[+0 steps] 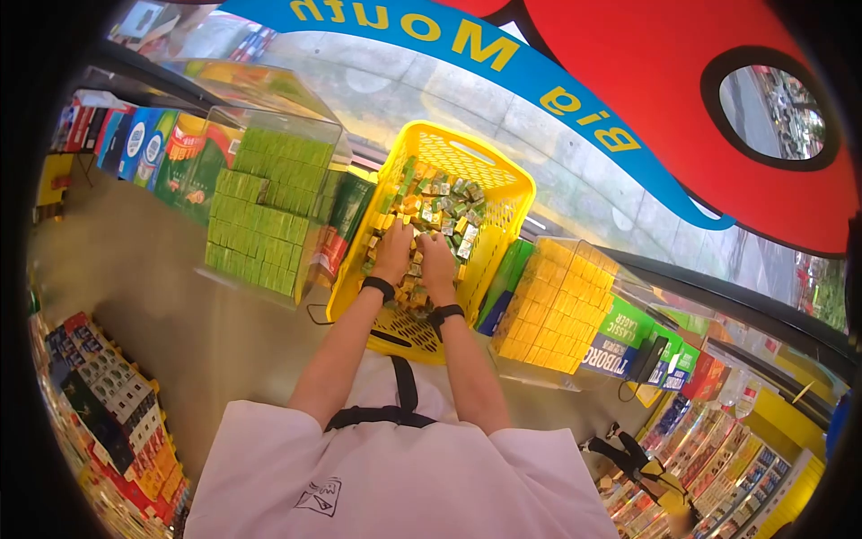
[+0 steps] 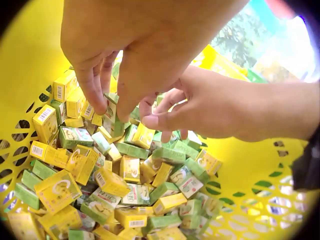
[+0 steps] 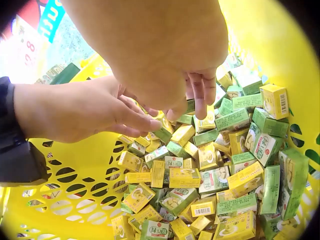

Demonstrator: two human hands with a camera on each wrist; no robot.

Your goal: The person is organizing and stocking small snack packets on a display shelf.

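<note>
Inside a yellow plastic basket (image 1: 510, 180) lies a loose heap of small yellow boxes (image 2: 59, 191) and green boxes (image 3: 231, 120). Both hands reach down into it, side by side. My left hand (image 1: 392, 256) has its thumb and fingertips around a small green box (image 2: 119, 126) at the top of the heap, seen in the left wrist view. Beside it, my right hand (image 1: 437, 267) hangs with fingers loosely bent and spread, fingertips right at the boxes. In the right wrist view, nothing shows gripped between the right thumb and fingers (image 3: 200, 102).
A clear bin of stacked green packs (image 1: 260, 216) stands left of the basket, and one of yellow packs (image 1: 557, 305) stands right. Beer cartons (image 1: 620, 332) line the row. A red and blue sign (image 1: 575, 99) hangs ahead. Another person (image 1: 651, 472) is at the lower right.
</note>
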